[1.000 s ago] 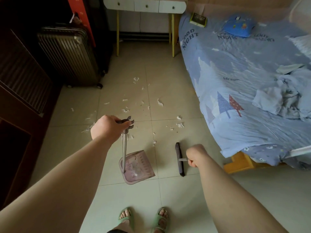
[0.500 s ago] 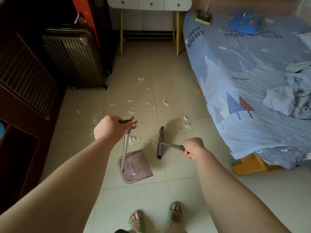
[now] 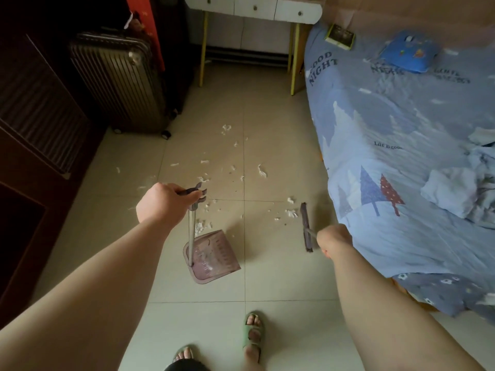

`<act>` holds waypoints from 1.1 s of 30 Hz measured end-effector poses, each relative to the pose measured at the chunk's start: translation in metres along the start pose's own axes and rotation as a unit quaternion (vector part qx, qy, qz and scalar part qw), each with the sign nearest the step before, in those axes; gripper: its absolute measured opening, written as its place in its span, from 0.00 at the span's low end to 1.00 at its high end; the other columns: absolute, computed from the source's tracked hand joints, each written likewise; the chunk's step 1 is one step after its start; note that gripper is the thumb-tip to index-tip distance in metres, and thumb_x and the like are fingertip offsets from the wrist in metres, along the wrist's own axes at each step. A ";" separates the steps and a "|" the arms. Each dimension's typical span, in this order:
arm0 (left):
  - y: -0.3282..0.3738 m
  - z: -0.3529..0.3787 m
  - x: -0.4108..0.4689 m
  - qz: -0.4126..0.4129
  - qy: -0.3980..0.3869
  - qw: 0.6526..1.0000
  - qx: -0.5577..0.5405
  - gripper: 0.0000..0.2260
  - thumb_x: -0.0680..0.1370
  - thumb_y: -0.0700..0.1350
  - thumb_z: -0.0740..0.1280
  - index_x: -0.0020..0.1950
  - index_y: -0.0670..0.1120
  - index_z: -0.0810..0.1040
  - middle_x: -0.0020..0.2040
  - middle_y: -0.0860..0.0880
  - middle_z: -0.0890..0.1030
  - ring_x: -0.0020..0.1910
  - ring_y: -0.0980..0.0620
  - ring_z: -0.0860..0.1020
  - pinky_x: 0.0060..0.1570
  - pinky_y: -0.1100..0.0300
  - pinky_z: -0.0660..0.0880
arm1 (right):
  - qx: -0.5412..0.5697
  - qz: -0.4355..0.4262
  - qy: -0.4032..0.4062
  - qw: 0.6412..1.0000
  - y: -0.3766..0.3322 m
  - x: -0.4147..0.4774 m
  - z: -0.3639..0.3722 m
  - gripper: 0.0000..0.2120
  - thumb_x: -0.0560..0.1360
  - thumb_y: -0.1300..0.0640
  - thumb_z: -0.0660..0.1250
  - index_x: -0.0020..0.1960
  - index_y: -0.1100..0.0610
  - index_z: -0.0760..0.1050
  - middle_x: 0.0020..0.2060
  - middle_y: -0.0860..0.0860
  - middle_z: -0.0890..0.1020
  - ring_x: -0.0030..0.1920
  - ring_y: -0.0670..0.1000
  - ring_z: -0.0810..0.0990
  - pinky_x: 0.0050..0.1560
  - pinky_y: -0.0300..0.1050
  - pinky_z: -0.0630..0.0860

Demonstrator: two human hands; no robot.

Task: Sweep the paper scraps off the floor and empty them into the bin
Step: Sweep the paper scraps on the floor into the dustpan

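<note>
White paper scraps [image 3: 291,212] lie scattered over the beige tiled floor, with more farther off [image 3: 226,128]. My left hand [image 3: 160,203] grips the top of the upright handle of a mauve dustpan [image 3: 213,257], whose pan rests on the floor with its mouth facing the scraps. A small pile of scraps [image 3: 201,226] sits at the pan's far edge. My right hand [image 3: 333,239] holds the broom handle; the dark broom head [image 3: 306,226] stands on the floor just right of a scrap cluster. No bin is in view.
A bed [image 3: 407,145] with a blue sheet fills the right side, close to the broom. A ribbed suitcase [image 3: 117,81] and dark cabinet [image 3: 32,145] line the left. A white desk with yellow legs [image 3: 254,8] stands at the back. My sandalled feet [image 3: 253,334] are below.
The broom head has swung from beside the dustpan out to the right, near the bed. The dustpan and my left hand have barely shifted. The view has moved forward slightly.
</note>
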State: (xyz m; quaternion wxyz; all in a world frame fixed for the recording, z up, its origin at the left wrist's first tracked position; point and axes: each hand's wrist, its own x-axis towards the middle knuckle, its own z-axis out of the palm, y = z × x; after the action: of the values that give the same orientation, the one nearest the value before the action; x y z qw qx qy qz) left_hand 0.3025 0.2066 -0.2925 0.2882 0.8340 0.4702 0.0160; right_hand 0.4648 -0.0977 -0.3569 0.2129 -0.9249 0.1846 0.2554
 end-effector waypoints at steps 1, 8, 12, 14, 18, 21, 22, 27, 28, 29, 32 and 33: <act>0.004 0.003 0.000 -0.006 0.004 1.000 -0.001 0.14 0.72 0.62 0.70 0.39 0.53 0.84 0.30 0.51 0.81 0.28 0.52 0.76 0.27 0.64 0.66 | -0.010 0.000 -0.005 1.000 0.001 0.007 -0.002 0.11 0.75 0.66 0.61 0.34 0.60 0.67 0.32 0.55 0.74 0.34 0.55 0.76 0.28 0.40 0.68; 0.016 0.022 -0.009 -0.052 0.029 0.998 0.006 0.17 0.71 0.64 0.70 0.40 0.52 0.85 0.30 0.50 0.79 0.31 0.49 0.78 0.28 0.64 0.65 | -0.044 -0.039 -0.052 0.997 -0.013 0.033 0.001 0.12 0.73 0.65 0.61 0.33 0.58 0.66 0.32 0.55 0.72 0.36 0.55 0.74 0.31 0.41 0.70; 0.020 0.024 -0.016 -0.067 0.035 0.997 0.002 0.16 0.72 0.63 0.70 0.39 0.52 0.84 0.28 0.52 0.77 0.29 0.52 0.76 0.28 0.64 0.64 | -0.080 -0.075 -0.066 0.992 -0.028 0.019 0.009 0.12 0.73 0.66 0.62 0.33 0.58 0.65 0.29 0.54 0.71 0.37 0.53 0.75 0.24 0.40 0.64; 0.020 0.024 -0.019 -0.074 0.040 0.996 -0.004 0.15 0.72 0.63 0.70 0.39 0.52 0.85 0.29 0.52 0.78 0.30 0.53 0.76 0.28 0.64 0.66 | -0.092 -0.093 -0.090 0.987 -0.033 0.009 0.012 0.09 0.73 0.67 0.61 0.35 0.60 0.68 0.29 0.55 0.73 0.30 0.51 0.74 0.22 0.39 0.64; 0.018 0.023 -0.024 -0.077 0.042 0.996 -0.001 0.16 0.72 0.63 0.70 0.39 0.52 0.85 0.29 0.52 0.79 0.29 0.52 0.77 0.28 0.64 0.66 | -0.127 -0.123 -0.128 0.976 -0.039 -0.008 0.015 0.08 0.72 0.67 0.60 0.35 0.62 0.71 0.29 0.57 0.77 0.23 0.51 0.72 0.25 0.37 0.67; 0.015 0.021 -0.027 -0.073 0.042 0.996 -0.006 0.17 0.72 0.64 0.70 0.39 0.51 0.85 0.30 0.51 0.79 0.30 0.50 0.78 0.28 0.64 0.67 | -0.130 -0.141 -0.117 0.974 -0.041 -0.015 0.006 0.09 0.71 0.66 0.60 0.33 0.61 0.69 0.30 0.56 0.75 0.28 0.53 0.74 0.26 0.37 0.64; 0.015 0.020 -0.027 -0.073 0.042 0.996 -0.007 0.17 0.71 0.64 0.70 0.39 0.50 0.85 0.29 0.51 0.79 0.30 0.50 0.78 0.28 0.64 0.66 | -0.126 -0.146 -0.109 0.975 -0.041 -0.013 0.003 0.09 0.72 0.65 0.61 0.33 0.60 0.68 0.31 0.55 0.76 0.31 0.55 0.75 0.26 0.37 0.64; 0.006 0.010 -0.033 -0.062 0.038 0.997 -0.010 0.17 0.72 0.64 0.70 0.38 0.51 0.85 0.31 0.50 0.80 0.31 0.50 0.78 0.29 0.63 0.67 | -0.178 -0.159 -0.048 0.970 -0.029 -0.026 -0.010 0.08 0.74 0.62 0.63 0.37 0.57 0.67 0.37 0.53 0.76 0.39 0.56 0.75 0.35 0.39 0.67; 0.003 0.007 -0.035 -0.055 0.036 0.998 -0.011 0.17 0.72 0.64 0.70 0.38 0.51 0.85 0.31 0.50 0.80 0.31 0.50 0.78 0.29 0.63 0.67 | -0.187 -0.154 -0.032 0.970 -0.025 -0.032 -0.010 0.08 0.74 0.61 0.64 0.37 0.57 0.68 0.39 0.53 0.77 0.40 0.56 0.76 0.38 0.40 0.69; 0.001 0.005 -0.036 -0.048 0.036 0.998 -0.011 0.16 0.72 0.64 0.70 0.39 0.51 0.85 0.31 0.50 0.80 0.31 0.50 0.78 0.29 0.64 0.67 | -0.190 -0.149 -0.023 0.970 -0.021 -0.037 -0.011 0.07 0.73 0.61 0.64 0.37 0.57 0.70 0.39 0.53 0.78 0.40 0.56 0.77 0.40 0.41 0.70; -0.008 -0.003 -0.041 -0.031 0.031 0.999 -0.017 0.16 0.72 0.63 0.70 0.40 0.51 0.85 0.31 0.51 0.80 0.30 0.51 0.77 0.29 0.64 0.66 | -0.170 -0.113 -0.013 0.979 0.000 -0.051 -0.017 0.01 0.73 0.63 0.64 0.43 0.59 0.72 0.38 0.53 0.78 0.45 0.57 0.81 0.42 0.42 0.72; -0.012 -0.006 -0.044 -0.024 0.028 0.999 -0.019 0.16 0.72 0.63 0.70 0.40 0.51 0.85 0.30 0.51 0.80 0.30 0.52 0.77 0.28 0.64 0.66 | -0.161 -0.102 -0.008 0.982 0.010 -0.056 -0.020 0.01 0.74 0.63 0.64 0.44 0.59 0.71 0.38 0.54 0.77 0.47 0.57 0.81 0.42 0.42 0.72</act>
State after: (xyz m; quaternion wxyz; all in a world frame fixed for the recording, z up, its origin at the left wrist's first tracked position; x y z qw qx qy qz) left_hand 0.2673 0.1795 -0.2826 0.2906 0.8163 0.4975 0.0411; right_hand 0.4233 -0.1025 -0.3132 0.0872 -0.9589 0.0442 0.2663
